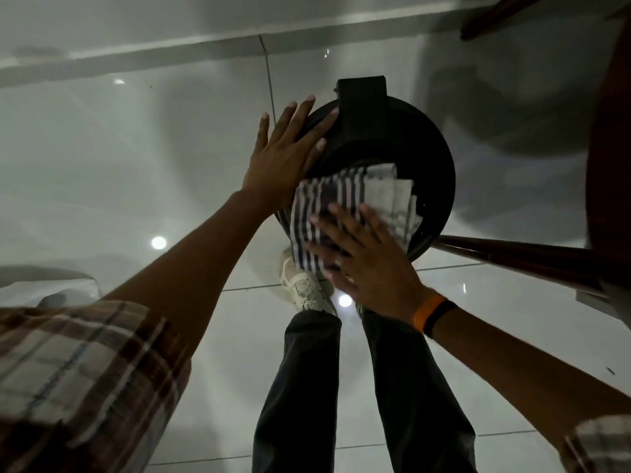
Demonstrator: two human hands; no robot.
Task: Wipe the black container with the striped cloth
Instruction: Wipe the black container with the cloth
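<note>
Nearest the camera, two checked sleeves frame the view: the left sleeve point(78, 377) fills the lower left corner, and the right sleeve point(601, 442) shows at the lower right corner. Between them, dark trouser legs point(362, 397) run down to a pale laced shoe point(305, 288) standing on the floor point(102, 165), which is glossy light tile with reflected lamp spots.

The right forearm carries an orange and black wristband point(432, 314). The right hand point(367, 264) lies flat, fingers spread, palm pressed down on the striped cloth point(345, 203). The hand does not pinch the cloth; it bears on it from above. The cloth is white with dark stripes, folded, and lies across the near part of the top of the black container point(426, 172), with one end hanging over the near rim.

The left hand point(286, 158) is open with fingers extended and slightly apart. It rests flat against the left edge of the container's top, with the fingertips reaching over the rim.

The black container is round, seen from above, and stands on the floor just beyond the shoe. A raised black block point(363, 107) sits at the far side of its top.

A dark wooden bar point(519, 257) runs from the container's right side toward a dark wooden piece of furniture point(611, 148) at the right edge. Beyond, a pale skirting strip point(170, 51) crosses the far floor.
</note>
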